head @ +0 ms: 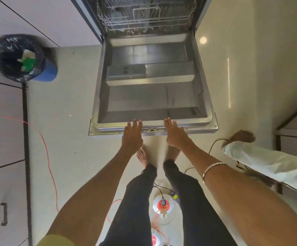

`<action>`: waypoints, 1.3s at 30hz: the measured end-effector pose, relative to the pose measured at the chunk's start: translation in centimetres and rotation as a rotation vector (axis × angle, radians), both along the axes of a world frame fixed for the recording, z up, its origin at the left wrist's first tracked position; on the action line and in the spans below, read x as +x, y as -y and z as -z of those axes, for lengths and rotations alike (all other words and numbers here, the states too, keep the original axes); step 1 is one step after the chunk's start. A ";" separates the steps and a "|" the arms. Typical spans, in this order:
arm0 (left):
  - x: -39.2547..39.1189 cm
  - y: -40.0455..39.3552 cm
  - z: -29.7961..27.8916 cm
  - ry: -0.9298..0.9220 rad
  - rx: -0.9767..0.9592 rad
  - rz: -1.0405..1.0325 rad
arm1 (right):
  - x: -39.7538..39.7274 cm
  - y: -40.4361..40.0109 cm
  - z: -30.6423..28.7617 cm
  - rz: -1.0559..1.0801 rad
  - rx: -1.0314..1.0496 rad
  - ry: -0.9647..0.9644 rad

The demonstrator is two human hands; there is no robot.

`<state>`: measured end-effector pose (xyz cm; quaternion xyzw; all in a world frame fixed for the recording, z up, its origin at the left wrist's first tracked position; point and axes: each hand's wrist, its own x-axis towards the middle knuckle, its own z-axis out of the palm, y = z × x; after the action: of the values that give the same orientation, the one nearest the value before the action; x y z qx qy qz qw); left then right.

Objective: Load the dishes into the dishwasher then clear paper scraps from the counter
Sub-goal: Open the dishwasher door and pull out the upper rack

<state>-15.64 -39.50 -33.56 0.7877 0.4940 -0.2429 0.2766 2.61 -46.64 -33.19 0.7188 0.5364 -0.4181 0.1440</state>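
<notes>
- At the near edge of the lowered dishwasher door (151, 96), left hand (132, 134) and right hand (175, 133) rest flat, fingers straight, gripping nothing.
- Wire rack (144, 14) sits inside.

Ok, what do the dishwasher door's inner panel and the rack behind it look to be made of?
The dishwasher door liner looks like brushed stainless steel: grey, with soft reflections. The rack seems to be coated wire, a thin pale grid. Both hands, left hand and right hand, rest open on the door's edge.

Steel-grey dishwasher door (151, 89) at twelve o'clock; blue bin (46, 71) with black liner (7, 55) and green scrap (28, 63) at ten; red cable (45, 144) at nine; cream floor (64, 139).
</notes>
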 end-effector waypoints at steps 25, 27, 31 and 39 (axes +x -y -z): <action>-1.7 3.0 20.6 -0.150 -0.198 0.139 | -2.4 4.0 19.6 -0.006 -0.151 0.008; -1.6 2.4 21.2 -0.151 -0.227 0.147 | -2.4 3.8 20.3 -0.001 -0.149 0.006; -1.8 3.0 22.0 -0.135 -0.207 0.130 | -2.7 4.2 21.1 -0.037 -0.132 0.030; -2.2 4.1 22.0 -0.108 -0.167 0.090 | -2.5 3.5 20.9 -0.027 -0.178 0.022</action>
<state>-17.81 -43.56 -55.59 0.7690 0.4503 -0.3376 0.3032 0.12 -50.13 -54.05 0.7005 0.5051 -0.4542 0.2189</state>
